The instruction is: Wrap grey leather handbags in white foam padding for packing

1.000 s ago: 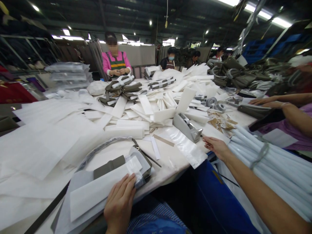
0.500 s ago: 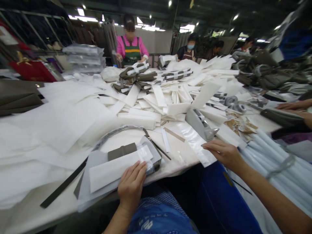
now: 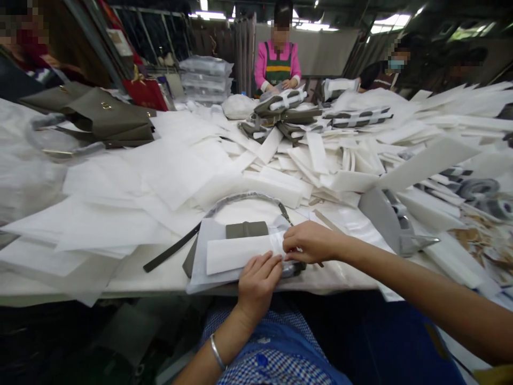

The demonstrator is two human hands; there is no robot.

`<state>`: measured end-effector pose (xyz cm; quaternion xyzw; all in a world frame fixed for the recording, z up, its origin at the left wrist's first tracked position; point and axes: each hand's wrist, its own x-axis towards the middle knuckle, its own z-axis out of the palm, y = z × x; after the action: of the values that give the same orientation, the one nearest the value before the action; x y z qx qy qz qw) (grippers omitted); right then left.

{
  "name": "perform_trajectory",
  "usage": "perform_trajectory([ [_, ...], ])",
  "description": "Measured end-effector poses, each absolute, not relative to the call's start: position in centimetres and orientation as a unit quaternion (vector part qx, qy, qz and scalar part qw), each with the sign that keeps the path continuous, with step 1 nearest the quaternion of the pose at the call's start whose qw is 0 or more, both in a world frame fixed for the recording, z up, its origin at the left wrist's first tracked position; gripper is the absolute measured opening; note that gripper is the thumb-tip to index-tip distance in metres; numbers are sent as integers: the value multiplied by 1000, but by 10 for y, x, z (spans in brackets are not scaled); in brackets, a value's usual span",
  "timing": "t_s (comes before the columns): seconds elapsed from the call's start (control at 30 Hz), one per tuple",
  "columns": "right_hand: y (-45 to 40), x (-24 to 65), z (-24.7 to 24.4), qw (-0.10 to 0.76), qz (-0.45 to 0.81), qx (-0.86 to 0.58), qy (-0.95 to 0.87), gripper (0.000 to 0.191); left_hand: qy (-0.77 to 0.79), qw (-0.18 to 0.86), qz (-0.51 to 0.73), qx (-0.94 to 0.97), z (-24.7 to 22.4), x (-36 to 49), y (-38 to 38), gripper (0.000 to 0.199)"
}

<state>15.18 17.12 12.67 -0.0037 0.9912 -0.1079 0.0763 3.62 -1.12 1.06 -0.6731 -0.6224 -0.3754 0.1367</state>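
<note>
An olive-green handbag [image 3: 193,256] lies flat near the table's front edge, partly covered by a pale grey wrapping sheet [image 3: 199,274]. On the sheet rests a white padding strip [image 3: 230,254], beside a folded olive piece [image 3: 246,230]. My left hand [image 3: 258,280] lies with fingers stretched out, pressing on the strip's right part. Pinched fingers of my right hand [image 3: 310,240] touch the strip's right end, where clear shiny film [image 3: 276,241] glints. What they hold is hidden. Behind the bag curves a plastic-wrapped handle [image 3: 244,198]; a dark strap [image 3: 172,252] sticks out to the left.
A grey tape dispenser [image 3: 380,214] stands at right. White sheets [image 3: 120,176] cover the left side, with a heap of white strips [image 3: 316,152] behind. Another olive bag [image 3: 100,115] lies at far left. Across the table, a person in pink [image 3: 276,67] handles wrapped pieces.
My right hand has moved left from beside the tape dispenser to the strip's right end. My left hand stays on the strip. The view has turned to the right-to-left side, showing more table at left.
</note>
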Motion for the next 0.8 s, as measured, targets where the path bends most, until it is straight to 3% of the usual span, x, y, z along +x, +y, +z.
perform_trajectory([
  [0.2, 172, 123, 128, 165, -31, -31, 985, 9, -628, 129, -375, -669, 13, 35, -12, 20],
  [0.33, 165, 103, 129, 239, 18, 0, 971, 12, -628, 148, -380, -662, 12, 35, -11, 21],
  [0.47, 162, 88, 125, 260, 27, 26, 965, 13, -627, 142, -384, -663, 8, 35, -12, 17],
  [0.8, 194, 67, 112, 233, 51, 51, 970, 50, -637, 119, -375, -663, 11, 36, -11, 24],
])
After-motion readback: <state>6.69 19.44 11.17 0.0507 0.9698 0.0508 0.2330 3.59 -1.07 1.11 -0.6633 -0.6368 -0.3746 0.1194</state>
